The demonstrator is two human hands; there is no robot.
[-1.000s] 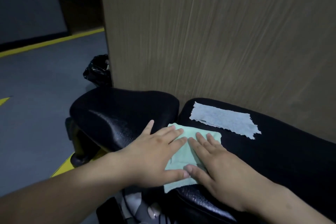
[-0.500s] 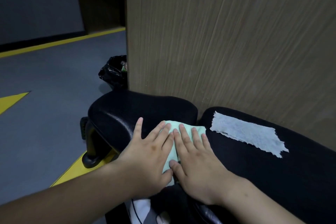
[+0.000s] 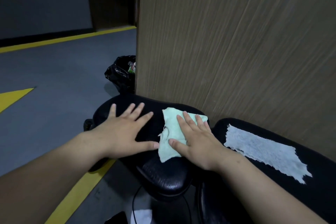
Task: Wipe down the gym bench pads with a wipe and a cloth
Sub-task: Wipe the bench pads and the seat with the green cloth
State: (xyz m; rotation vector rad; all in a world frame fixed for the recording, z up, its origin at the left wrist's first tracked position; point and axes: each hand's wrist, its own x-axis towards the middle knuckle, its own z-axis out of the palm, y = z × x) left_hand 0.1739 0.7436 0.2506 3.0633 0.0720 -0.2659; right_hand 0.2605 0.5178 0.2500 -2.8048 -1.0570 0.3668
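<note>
A black seat pad [image 3: 163,174] sits at centre, with a longer black back pad [image 3: 323,193] to its right. My right hand [image 3: 196,142] presses flat on a pale green cloth [image 3: 170,143] spread on the seat pad. My left hand [image 3: 125,127] rests flat on the bare seat pad, fingers spread, its thumb tip at the cloth's left edge. A pale blue-white wipe [image 3: 263,153] with torn edges lies flat on the back pad, apart from both hands.
A wood-grain wall panel [image 3: 236,42] rises right behind the bench. A bin with a black bag [image 3: 121,74] stands on the grey floor at the panel's left corner. Yellow floor lines [image 3: 76,193] run under and left of the bench.
The cloth has slid from the gap between the pads onto the seat pad under my right hand. My left hand came off the cloth and spread out to its left.
</note>
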